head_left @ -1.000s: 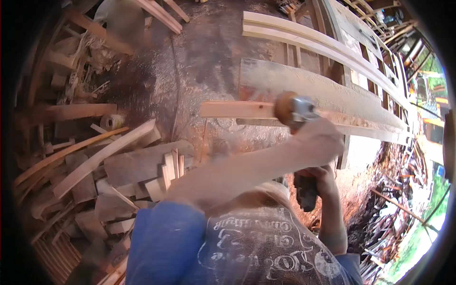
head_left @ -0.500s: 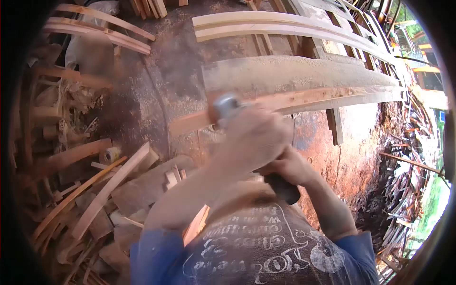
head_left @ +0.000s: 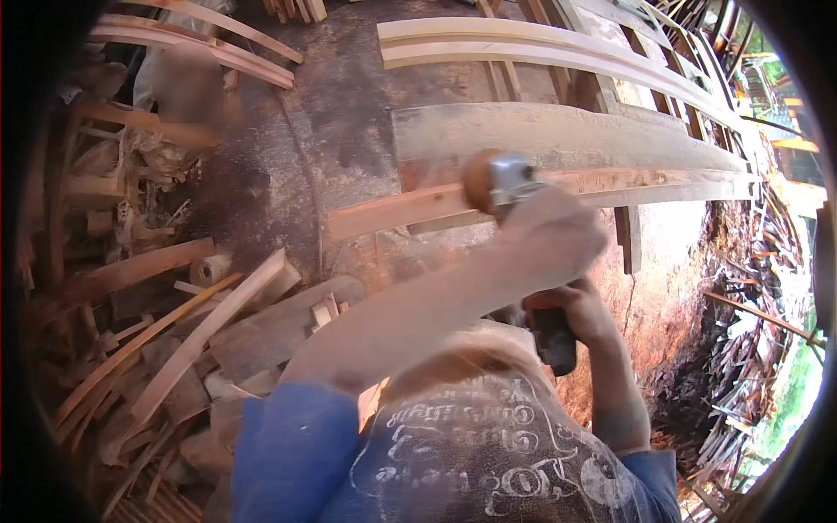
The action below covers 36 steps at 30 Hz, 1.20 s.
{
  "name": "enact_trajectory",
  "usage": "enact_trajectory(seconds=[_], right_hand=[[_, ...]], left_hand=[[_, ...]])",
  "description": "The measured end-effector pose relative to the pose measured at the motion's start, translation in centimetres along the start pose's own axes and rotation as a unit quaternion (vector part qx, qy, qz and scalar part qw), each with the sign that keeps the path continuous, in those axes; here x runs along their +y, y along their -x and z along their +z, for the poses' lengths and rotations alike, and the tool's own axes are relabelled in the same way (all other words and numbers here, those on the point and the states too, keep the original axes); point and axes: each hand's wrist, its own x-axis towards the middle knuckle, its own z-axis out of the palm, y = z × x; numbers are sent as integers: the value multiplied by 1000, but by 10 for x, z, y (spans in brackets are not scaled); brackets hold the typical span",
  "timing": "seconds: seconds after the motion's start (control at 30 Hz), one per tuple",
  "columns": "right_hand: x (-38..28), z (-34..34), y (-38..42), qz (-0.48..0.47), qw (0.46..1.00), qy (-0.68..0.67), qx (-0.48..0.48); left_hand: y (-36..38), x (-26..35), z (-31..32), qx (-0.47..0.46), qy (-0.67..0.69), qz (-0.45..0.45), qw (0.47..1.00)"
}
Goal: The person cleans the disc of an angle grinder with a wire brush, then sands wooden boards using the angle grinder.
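An angle grinder (head_left: 510, 179) with a round brown disc (head_left: 479, 180) is held in both of my hands. My left hand (head_left: 558, 234), blurred by motion, is closed around its front part just behind the metal head. Lower down, my right hand (head_left: 577, 305) grips the dark rear body. The disc is over a narrow wooden strip (head_left: 392, 213) and seems to touch it, though blur hides the exact contact. Behind the strip lies a wide dusty board (head_left: 540, 131), its face coated in pale sawdust.
Pale grooved wooden strips (head_left: 523, 44) lie across slats farther back. Offcuts and curved pieces (head_left: 209, 336) are heaped at the left, near a small roll (head_left: 209, 270). More strips (head_left: 205, 52) stand at the upper left. Splintered debris (head_left: 750, 349) lines the right side.
The grinder and both hands have moved right along the strip, and more of the strip's left end now shows. The view has shifted slightly.
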Motion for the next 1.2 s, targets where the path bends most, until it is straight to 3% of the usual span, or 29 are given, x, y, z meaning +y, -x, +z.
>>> enact_trajectory(seconds=[0.07, 0.13, 0.2, 0.37, 0.5, 0.53, 0.6, 0.87, 1.03, 1.2], right_hand=[[-16, 28, -9, 5, 996, 53, -69], [-30, 50, -15, -54, 986, 81, -135], [-35, 64, -22, -84, 972, 109, -189], [-47, 98, -28, -96, 961, 83, -247], [-59, 112, -37, -87, 932, 220, -273], [-62, 107, -35, -88, 935, 215, -266], [-70, 97, -28, -88, 941, 205, -255], [-7, -35, 5, 2, 1000, 24, -2], [13, -103, 10, 51, 984, -127, 117], [19, -157, 9, 24, 972, -153, 179]], left_hand=[[29, -11, -15, 0, 1, -51, 999], [52, -17, -31, 24, 20, -114, 993], [69, -25, -36, 59, 13, -120, 991], [104, -34, -44, 72, -47, -185, 979], [117, -33, -74, 99, -47, -218, 970], [114, -32, -75, 118, -50, -219, 967], [104, -29, -71, 66, -45, -190, 979], [-34, 18, 12, -30, 14, 10, 999], [-116, 38, 63, -30, 73, 106, 991], [-179, 60, 104, 6, 119, 146, 982]])
